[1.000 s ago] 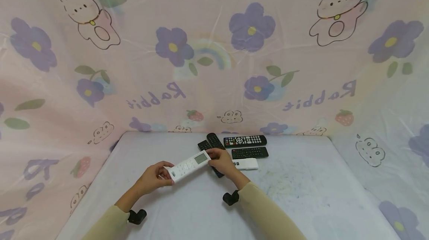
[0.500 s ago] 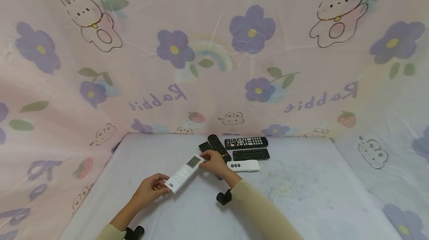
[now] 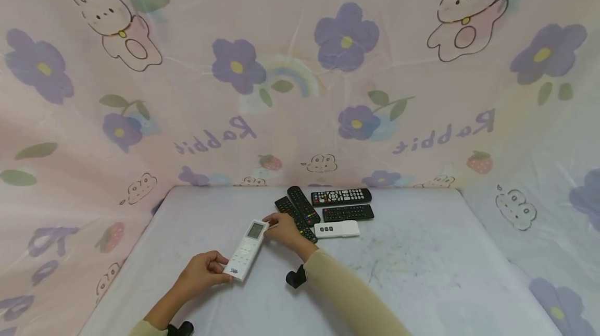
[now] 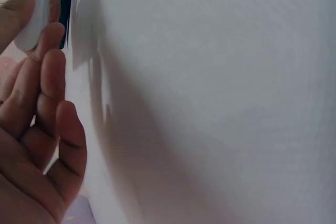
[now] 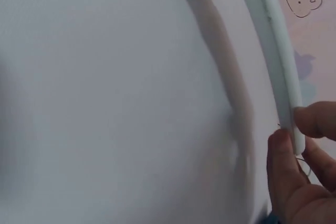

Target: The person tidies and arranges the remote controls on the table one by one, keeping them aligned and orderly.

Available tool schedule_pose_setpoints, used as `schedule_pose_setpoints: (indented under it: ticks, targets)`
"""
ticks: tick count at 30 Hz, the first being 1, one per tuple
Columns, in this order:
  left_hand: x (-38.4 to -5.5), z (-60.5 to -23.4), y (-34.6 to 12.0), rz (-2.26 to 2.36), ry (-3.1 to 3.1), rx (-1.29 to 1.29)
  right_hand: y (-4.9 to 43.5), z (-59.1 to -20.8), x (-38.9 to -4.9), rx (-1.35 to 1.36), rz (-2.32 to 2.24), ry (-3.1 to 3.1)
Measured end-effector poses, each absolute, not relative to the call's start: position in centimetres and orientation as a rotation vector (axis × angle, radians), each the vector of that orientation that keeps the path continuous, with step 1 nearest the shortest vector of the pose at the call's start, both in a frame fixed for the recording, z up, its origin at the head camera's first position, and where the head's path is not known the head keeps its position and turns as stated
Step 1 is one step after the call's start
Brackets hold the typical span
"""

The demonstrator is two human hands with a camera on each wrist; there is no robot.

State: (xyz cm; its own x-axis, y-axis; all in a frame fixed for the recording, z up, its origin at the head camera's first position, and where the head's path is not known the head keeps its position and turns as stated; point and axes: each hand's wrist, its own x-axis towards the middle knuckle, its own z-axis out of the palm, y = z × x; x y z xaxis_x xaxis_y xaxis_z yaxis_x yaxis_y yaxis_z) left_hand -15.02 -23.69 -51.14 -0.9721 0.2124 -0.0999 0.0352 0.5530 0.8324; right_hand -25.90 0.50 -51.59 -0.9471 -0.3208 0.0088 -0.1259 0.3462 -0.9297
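Observation:
Both hands hold a white air-conditioner remote (image 3: 245,253), its grey screen at the far end and its buttons facing up. My left hand (image 3: 200,275) pinches the near end, thumb on one face and fingertips on the other in the left wrist view, where the remote's end (image 4: 32,22) shows at top left. At the screen end, my right hand (image 3: 284,233) pinches the remote between thumb and fingers. Seen edge-on in the right wrist view, the remote (image 5: 283,56) is raised off the white table (image 5: 115,98).
To the right of the hands lie several other remotes. Two black ones (image 3: 303,204) slant side by side. Beside them, a black remote with white buttons (image 3: 341,197), a slimmer black one (image 3: 348,213) and a small white remote (image 3: 344,229) form a stack of rows. A patterned curtain (image 3: 300,117) stands behind.
The white remote has moved left and nearer the body, turning from a shallow slant to a steeper one. Both hands travelled with it. The slanted black remotes are now more exposed.

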Motion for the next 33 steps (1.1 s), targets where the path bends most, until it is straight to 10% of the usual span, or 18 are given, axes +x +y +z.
schedule_pose_setpoints:
  ticks: [33]
  targets:
    - [-14.4, -51.5, -22.1, 1.139, 2.751, -0.105, -1.8, -52.6, -25.9, -0.421, -1.503, 2.459]
